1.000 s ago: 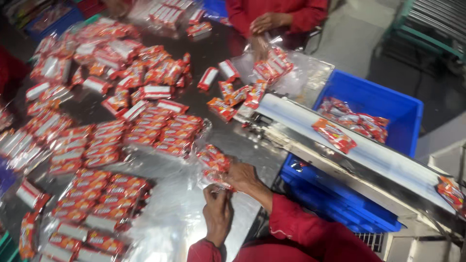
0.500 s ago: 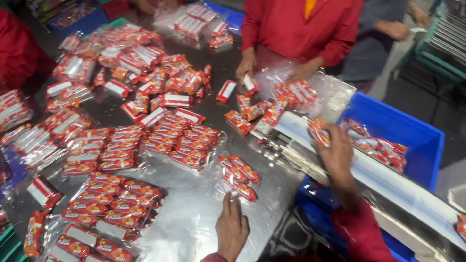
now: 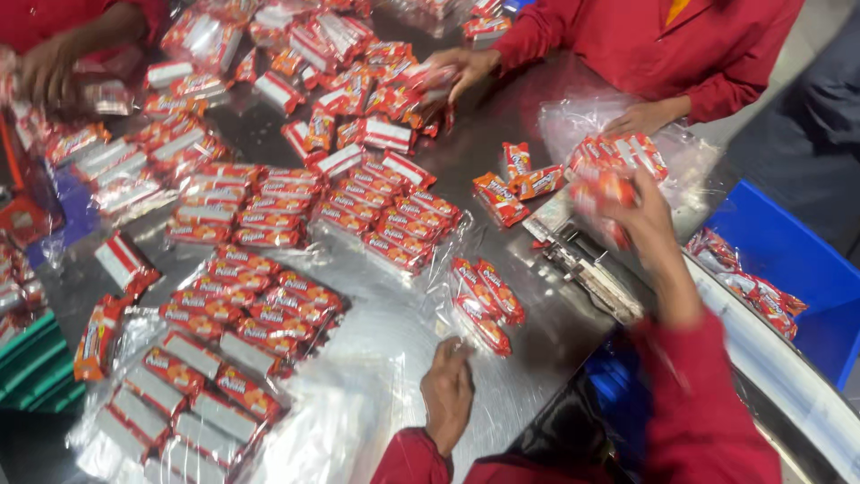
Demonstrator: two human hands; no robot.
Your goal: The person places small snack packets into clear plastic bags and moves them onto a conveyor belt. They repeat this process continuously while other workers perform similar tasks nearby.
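My left hand [image 3: 448, 387] rests on the steel table [image 3: 537, 134] with its fingers curled on the near edge of a clear plastic bag [image 3: 482, 303] that holds a few red snack packets. My right hand [image 3: 638, 215] is raised above the conveyor's end [image 3: 591, 269], blurred, gripping a few red packets [image 3: 602, 186]. Both my sleeves are red.
Filled clear bags of red packets [image 3: 242, 296] and loose packets [image 3: 358, 108] cover the table. A co-worker in red across the table has one hand [image 3: 459, 67] on the pile and another [image 3: 647, 116] on a bag. Another person's hand [image 3: 45, 73] is far left. A blue crate [image 3: 788, 260] sits right.
My right hand reached right to the conveyor, took packets and has swung back left with them. My left hand has stayed at the bag's near edge.
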